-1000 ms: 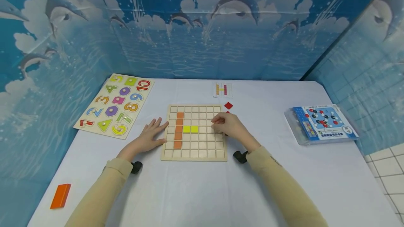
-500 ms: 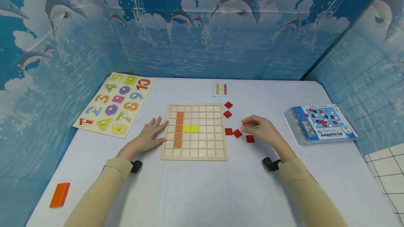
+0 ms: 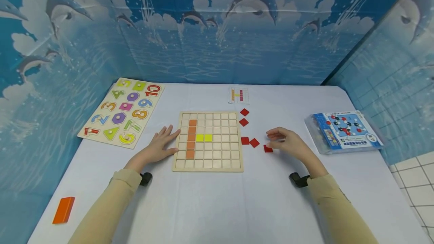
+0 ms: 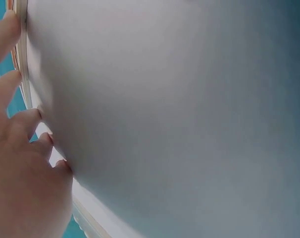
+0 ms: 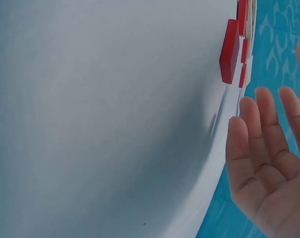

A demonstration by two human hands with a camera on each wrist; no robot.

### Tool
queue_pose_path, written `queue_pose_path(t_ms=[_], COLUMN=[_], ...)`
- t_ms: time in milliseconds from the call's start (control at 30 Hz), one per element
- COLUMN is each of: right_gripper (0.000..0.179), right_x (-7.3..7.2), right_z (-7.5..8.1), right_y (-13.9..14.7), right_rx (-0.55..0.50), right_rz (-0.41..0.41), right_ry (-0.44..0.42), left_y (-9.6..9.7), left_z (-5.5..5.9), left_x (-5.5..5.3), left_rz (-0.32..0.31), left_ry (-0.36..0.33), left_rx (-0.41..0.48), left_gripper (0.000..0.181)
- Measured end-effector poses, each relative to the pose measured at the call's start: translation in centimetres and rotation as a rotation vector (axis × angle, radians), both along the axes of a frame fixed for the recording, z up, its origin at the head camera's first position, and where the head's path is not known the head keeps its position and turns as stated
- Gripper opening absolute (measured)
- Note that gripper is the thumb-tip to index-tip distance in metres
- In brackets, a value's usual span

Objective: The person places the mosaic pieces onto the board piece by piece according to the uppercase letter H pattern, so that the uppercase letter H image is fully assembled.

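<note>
Left hand [image 3: 158, 148]: palm down, fingers fanned wide, thumb and forefinger touching the left edge of the grid board [image 3: 208, 164]; grip released.
Left arm: reaches in from the lower left, in a beige sleeve [image 3: 106, 204].
Right hand [image 3: 286, 142]: raised above the worktop [image 3: 217, 206], fingers loosely bent side by side, thumb apart from them — grip released, palm visible in the right wrist view.
Right arm: angled in from the lower right, sleeve ending near a black wrist camera [image 3: 299, 179].
Red tiles [image 3: 254, 143]: five on the worktop right of the board — two by its upper right edge, two side by side lower down, one farther right, nearest the raised thumb.
Orange tiles [image 3: 191, 137]: five in the board's second column from the left.
Yellow tiles [image 3: 208, 138]: two, extending right from the middle orange one.
Behind the board: a small pattern card [image 3: 239, 95].
Far left: a number puzzle [image 3: 118, 118], and an orange block [image 3: 63, 210] nearer the person.
Far right: a boxed set [image 3: 349, 131].
</note>
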State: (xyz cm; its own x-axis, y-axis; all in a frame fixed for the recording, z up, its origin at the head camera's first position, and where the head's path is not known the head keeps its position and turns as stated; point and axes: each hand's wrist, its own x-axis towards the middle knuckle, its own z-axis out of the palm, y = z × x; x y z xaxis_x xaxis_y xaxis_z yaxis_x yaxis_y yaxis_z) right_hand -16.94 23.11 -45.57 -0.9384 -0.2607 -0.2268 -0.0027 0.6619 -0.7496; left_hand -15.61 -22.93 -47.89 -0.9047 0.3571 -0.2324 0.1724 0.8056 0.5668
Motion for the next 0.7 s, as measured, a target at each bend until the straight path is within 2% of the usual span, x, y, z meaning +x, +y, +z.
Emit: queue_pose_path(t_ms=[200, 433, 700], right_gripper=[0.049, 0.047, 0.036], right_x=[-0.1, -0.5, -0.8], right_z=[0.3, -0.2, -1.0], right_y=[-0.4, -0.8, -1.2], right_rx=[0.039, 0.109, 0.239], right_rz=[0.023, 0.023, 0.053], right_ry=[-0.029, -0.069, -0.018], left_y=[-0.1, -0.1, -0.2], left_z=[-0.3, -0.5, -0.4], left_x=[0.0, -0.2, -0.2], left_rz=[0.014, 0.013, 0.009], left_ry=[-0.008, -0.006, -0.001], left_rx=[-0.015, -0.012, -0.009], left_gripper=[0.071, 0.071, 0.071])
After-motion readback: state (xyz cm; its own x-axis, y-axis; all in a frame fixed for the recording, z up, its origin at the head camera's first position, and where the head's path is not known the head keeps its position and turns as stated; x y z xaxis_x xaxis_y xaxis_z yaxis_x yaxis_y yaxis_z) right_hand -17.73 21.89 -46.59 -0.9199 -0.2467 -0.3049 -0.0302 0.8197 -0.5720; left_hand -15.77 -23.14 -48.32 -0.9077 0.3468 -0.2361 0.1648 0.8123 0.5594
